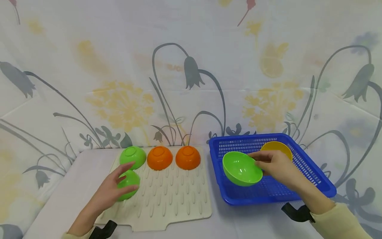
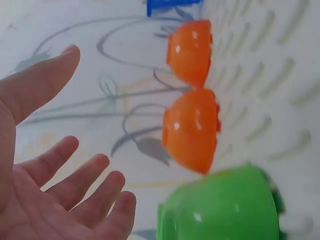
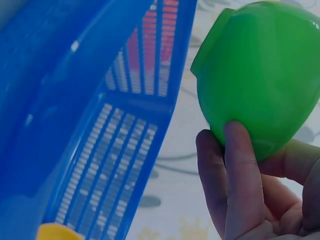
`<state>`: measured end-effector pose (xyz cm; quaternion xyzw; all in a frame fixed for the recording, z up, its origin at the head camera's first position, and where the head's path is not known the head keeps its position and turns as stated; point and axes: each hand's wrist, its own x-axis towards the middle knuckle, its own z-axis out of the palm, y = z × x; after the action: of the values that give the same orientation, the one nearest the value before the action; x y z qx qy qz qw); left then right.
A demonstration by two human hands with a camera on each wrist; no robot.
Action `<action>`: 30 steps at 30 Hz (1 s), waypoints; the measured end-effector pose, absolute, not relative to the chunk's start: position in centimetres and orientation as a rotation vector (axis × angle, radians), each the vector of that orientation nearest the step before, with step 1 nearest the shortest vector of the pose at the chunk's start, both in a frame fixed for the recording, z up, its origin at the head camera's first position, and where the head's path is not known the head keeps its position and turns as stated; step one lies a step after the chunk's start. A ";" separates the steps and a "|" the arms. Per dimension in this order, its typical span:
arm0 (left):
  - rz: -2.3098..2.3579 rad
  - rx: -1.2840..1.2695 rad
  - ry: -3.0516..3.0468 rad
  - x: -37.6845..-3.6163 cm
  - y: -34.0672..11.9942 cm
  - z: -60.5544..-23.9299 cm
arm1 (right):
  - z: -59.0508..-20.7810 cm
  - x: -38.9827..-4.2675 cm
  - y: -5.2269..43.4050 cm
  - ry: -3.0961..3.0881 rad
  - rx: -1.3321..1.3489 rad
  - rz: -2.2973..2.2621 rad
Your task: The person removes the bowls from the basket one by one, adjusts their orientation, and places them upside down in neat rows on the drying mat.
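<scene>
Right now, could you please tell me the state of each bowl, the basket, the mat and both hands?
Green bowl in right hand: lifted, tilted, gripped at rim.
Right hand: gripping that bowl.
Left hand: fingers spread, by the near green bowl, upside down.
Far green bowl: upside down.
Two orange bowls: upside down.
Yellow bowl: in basket.
Blue basket: upright.
Drying mat: flat.

Yellow bowl (image 1: 278, 147) half hidden behind right hand (image 1: 276, 166); orange bowls (image 2: 192, 127) blurred.
</scene>
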<state>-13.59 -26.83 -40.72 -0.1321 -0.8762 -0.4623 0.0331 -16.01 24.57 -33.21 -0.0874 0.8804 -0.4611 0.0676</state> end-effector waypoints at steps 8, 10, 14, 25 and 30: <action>-1.635 -0.564 -2.642 -13.9 -23.1 -40.0 | -33.5 -15.2 22.2 2.618 -0.269 -1.439; -1.668 -0.611 -2.630 -13.9 -22.0 -39.9 | -33.6 -15.2 21.4 2.615 -0.269 -1.452; -1.699 -0.719 -2.616 -13.9 -19.5 -39.7 | -34.0 -15.2 19.8 2.600 -0.274 -1.494; -1.900 -0.834 -2.521 -13.5 -13.7 -39.3 | -34.7 -15.2 15.6 2.581 -0.343 -1.560; -1.928 -0.852 -2.496 -13.6 -12.8 -39.3 | -35.2 -15.3 14.1 2.634 -0.350 -1.546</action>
<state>-13.59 -12.83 -39.25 -0.2604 -0.7625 -0.5889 -0.0627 -15.31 14.09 -35.15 -0.1138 0.8564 -0.5026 0.0337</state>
